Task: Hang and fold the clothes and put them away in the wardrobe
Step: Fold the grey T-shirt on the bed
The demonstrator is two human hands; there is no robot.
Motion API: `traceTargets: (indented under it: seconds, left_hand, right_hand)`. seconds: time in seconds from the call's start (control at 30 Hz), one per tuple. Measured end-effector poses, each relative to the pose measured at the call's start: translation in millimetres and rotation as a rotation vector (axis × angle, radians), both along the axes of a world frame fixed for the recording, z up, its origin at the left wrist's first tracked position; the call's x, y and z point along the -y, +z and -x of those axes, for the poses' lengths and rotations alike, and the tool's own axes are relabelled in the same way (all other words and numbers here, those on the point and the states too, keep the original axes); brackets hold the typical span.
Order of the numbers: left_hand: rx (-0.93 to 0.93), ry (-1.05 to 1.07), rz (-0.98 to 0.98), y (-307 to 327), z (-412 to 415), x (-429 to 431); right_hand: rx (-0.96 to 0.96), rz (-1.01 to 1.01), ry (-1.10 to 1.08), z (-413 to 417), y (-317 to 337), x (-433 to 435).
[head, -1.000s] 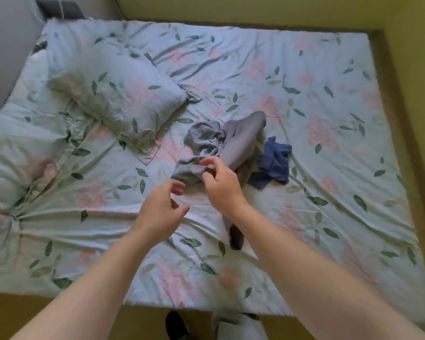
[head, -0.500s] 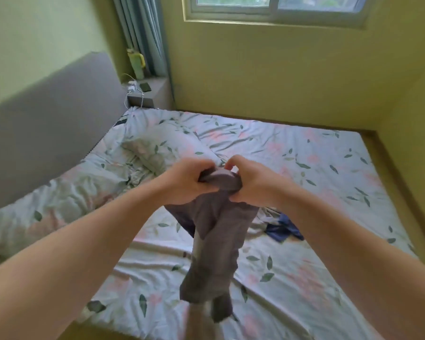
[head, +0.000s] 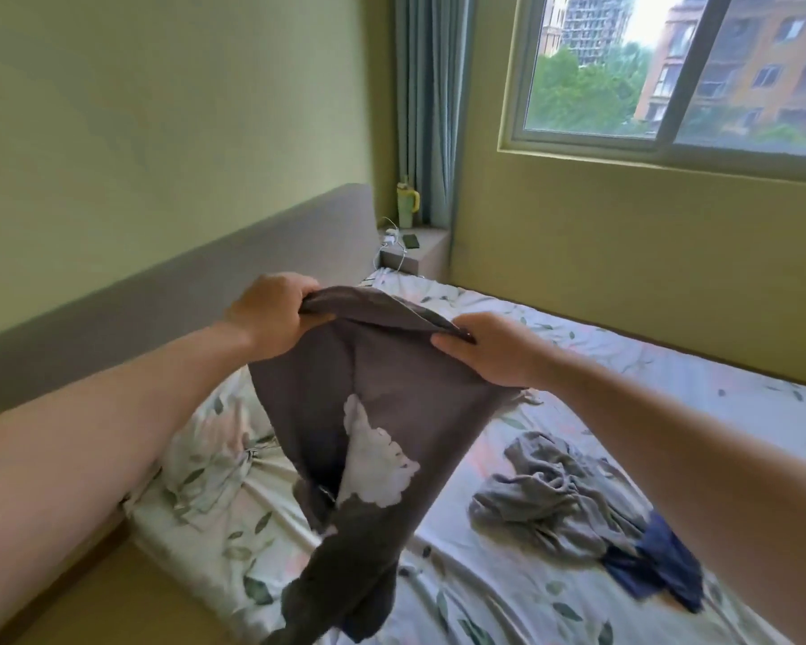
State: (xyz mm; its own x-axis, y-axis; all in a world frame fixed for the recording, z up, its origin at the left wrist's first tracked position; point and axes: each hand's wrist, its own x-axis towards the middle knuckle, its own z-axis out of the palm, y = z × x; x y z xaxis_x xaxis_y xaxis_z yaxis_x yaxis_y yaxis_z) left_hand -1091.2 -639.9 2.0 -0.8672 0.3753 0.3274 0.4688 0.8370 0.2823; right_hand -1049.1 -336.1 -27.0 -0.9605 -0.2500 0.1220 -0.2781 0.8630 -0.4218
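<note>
Above bed, dark garment top edge pinched in both hands' fingers.

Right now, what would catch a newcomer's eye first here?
Centre frame, the left hand and right hand hold up a dark grey garment by its top edge, above the floral bed sheet. To the right, a crumpled grey garment and a navy garment lie on it.

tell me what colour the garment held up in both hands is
Dark grey-brown garment, seen in the head view.
</note>
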Motion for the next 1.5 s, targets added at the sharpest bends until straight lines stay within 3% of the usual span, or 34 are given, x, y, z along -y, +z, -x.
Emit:
traceTargets:
  seconds: [0.13, 0.27, 0.33, 0.47, 0.6, 0.83, 0.93, 1.0, 1.07, 1.13, 1.2, 1.27, 1.37, 1.5]
  left_hand:
    - [-0.008, 0.161, 0.045, 26, -6, 45]
    - [0.032, 0.235, 0.030, 35, -14, 73]
    - [0.051, 0.255, 0.033, 36, -16, 79]
    - [0.014, 0.290, 0.008, 37, -20, 83]
    - [-0.019, 0.324, 0.019, 39, -21, 81]
    - [-0.077, 0.409, -0.016, 39, -23, 73]
    - [-0.025, 0.639, -0.039, 40, -21, 64]
    - [0.192, 0.792, -0.180, 38, -24, 53]
    - [0.483, 0.769, -0.345, 32, -32, 42]
    - [0.612, 0.652, -0.360, 30, -42, 28]
    - [0.533, 0.506, -0.324, 32, -52, 8]
    - [0.426, 0.358, -0.424, 35, -61, -14]
    - [0.353, 0.198, -0.515, 42, -80, -39]
    - [0.353, 0.131, -0.251, 34, -100, -47]
  right_hand:
    - [0.088, -0.309, 0.204, 9, 27, 6]
    - [0.018, -0.638, 0.175, 23, 28, 0]
    - [-0.071, -0.589, 0.086, 32, 26, -4]
    - [-0.134, -0.212, -0.116, 45, 22, -13]
    - [-0.273, -0.271, -0.211, 43, 27, -12]
    - [-0.179, -0.158, -0.281, 33, 45, -6]
    - [-0.050, 0.006, -0.250, 25, 56, 7]
    - [0.089, 0.287, -0.304, 14, 67, 22]
    - [0.257, 0.577, -0.367, 0, 74, 39]
    - [0.462, 0.866, -0.320, -9, 74, 56]
    - [0.663, 1.140, -0.196, -15, 70, 74]
    - [0.738, 1.268, -0.127, -17, 62, 91]
    - [0.685, 1.397, -0.192, -15, 53, 108]
    - [0.548, 1.492, -0.322, -9, 46, 111]
